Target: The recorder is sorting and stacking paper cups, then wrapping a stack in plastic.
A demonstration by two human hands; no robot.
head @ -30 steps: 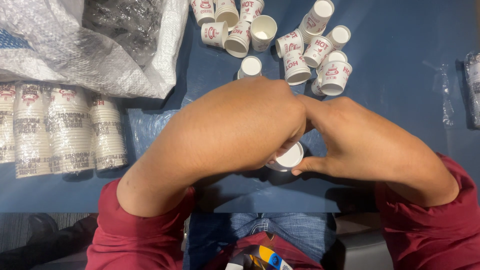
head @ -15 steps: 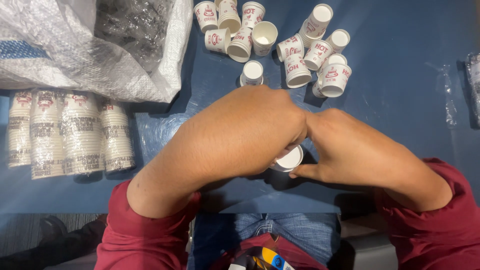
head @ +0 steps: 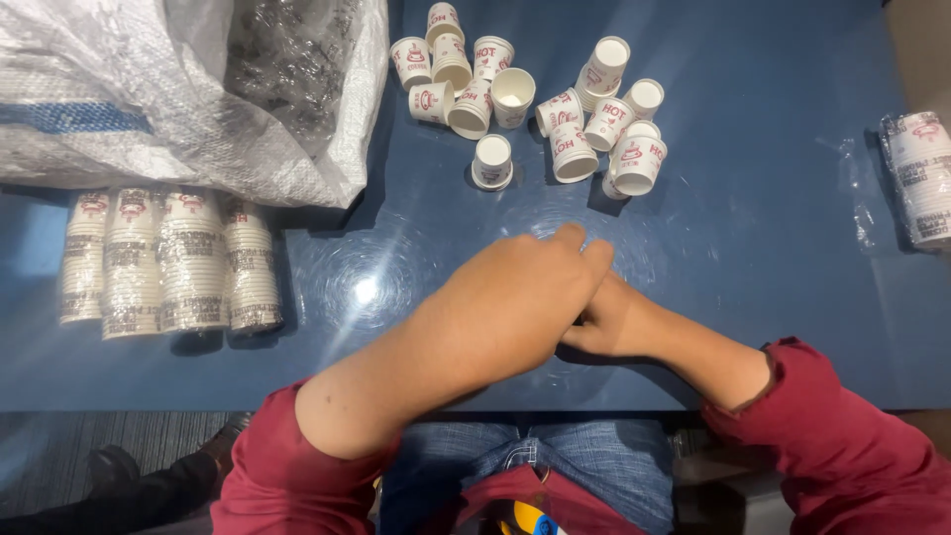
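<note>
My left hand point(head: 520, 292) lies over my right hand point(head: 609, 322) at the table's near edge, fingers together and pointing toward 1 o'clock. Whether either hand grips anything I cannot tell; the left covers the right. Both forearms cross in from 7 and 4 o'clock. The nearest paper cup point(head: 492, 161) stands mouth-down at 12 o'clock, axis upright, beside the loose cups point(head: 555, 109) on the blue table point(head: 753, 248).

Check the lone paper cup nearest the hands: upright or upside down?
Upside down: the lone paper cup shows its recessed white base on top, standing on the blue table.
</note>
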